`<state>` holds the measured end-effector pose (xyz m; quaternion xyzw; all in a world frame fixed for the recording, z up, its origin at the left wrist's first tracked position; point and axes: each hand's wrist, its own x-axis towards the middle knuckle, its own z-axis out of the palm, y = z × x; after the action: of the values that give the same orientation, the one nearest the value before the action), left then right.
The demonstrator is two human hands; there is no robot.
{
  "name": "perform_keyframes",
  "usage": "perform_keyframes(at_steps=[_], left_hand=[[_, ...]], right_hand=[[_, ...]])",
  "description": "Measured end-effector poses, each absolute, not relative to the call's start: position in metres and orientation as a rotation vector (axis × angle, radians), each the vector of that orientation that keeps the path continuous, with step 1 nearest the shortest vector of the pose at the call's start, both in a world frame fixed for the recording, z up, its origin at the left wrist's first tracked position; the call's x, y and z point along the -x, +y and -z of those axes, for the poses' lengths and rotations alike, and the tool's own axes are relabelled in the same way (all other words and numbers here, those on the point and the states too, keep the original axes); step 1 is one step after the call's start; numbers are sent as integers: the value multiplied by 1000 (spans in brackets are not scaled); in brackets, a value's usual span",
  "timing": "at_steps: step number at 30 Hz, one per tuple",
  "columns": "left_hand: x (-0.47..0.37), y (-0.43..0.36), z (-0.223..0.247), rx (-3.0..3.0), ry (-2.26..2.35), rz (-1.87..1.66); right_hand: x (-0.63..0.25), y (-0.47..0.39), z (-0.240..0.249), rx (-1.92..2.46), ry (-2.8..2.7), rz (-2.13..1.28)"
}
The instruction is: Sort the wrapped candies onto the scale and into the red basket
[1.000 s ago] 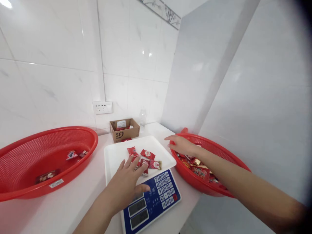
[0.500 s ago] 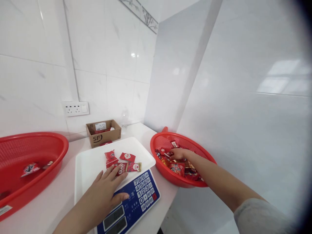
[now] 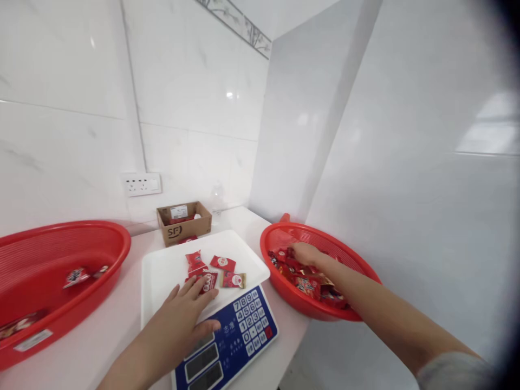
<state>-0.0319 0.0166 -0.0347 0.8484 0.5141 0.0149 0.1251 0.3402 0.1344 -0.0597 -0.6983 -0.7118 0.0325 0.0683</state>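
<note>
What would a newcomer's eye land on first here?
Likely the two big red baskets: one at the left edge, the other on the right, holding wrapped sweets with the right grip in among them. Next, the blue-and-white scale between them, red packets on its pan, left grip over its near side.

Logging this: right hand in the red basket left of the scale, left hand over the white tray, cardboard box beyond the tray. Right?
Not quite: the head view shows the right hand in the red basket right of the scale. The left hand, white tray and cardboard box are as logged.
</note>
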Motion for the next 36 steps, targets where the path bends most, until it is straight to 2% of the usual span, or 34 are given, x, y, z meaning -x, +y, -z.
perform_keyframes(at_steps=[3, 8, 16, 19, 26, 36], left_hand=[[33, 14, 31, -2432, 1482, -48], [36, 9, 25, -2389, 1486, -98], [44, 7, 15, -2383, 1682, -98], [45, 5, 17, -2406, 1586, -140], [48, 6, 19, -2402, 1495, -198], [52, 8, 19, -2442, 1648, -154]], right_hand=[[-326, 136, 39, 2011, -2079, -89], [-268, 119, 9, 1618, -2062, -121], [-175, 73, 22, 1201, -2506, -531], [-164, 64, 28, 1186, -2656, -657], [-164, 66, 25, 1183, -2667, -620], [-141, 59, 24, 1145, -2793, -608]])
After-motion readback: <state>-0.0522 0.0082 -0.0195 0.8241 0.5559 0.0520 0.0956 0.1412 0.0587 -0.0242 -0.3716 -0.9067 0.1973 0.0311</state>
